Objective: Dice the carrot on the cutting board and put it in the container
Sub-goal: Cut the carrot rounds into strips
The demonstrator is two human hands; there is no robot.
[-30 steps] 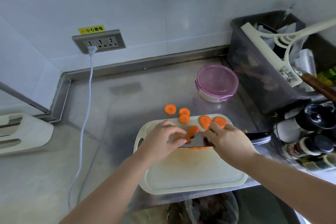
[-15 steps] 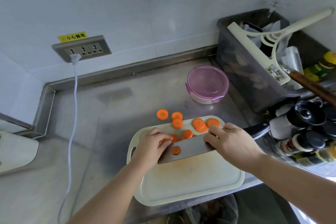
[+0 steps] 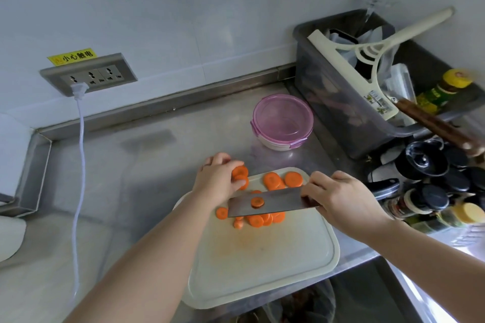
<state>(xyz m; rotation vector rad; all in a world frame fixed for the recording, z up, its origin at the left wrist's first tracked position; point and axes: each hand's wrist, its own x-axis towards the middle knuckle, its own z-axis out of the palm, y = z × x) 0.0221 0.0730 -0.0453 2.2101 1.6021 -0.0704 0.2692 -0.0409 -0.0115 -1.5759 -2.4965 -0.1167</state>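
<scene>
Thin round carrot slices [image 3: 262,219] lie heaped on the smooth white plastic cutting board [image 3: 262,257], and one is stuck flat to the broad steel cleaver [image 3: 283,203]. The left hand [image 3: 217,181] curls its fingers round a couple of slices at the board's far edge. The right hand [image 3: 341,199] is wrapped tight on the cleaver. The round container [image 3: 283,120], pink lid on, sits beyond on the brushed-steel tabletop [image 3: 131,165], below the white wall [image 3: 210,8].

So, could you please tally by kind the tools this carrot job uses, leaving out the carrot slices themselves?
White plastic cutting board: 1
Broad steel knife: 1
Round pink-lidded container: 1
Total: 3
</scene>
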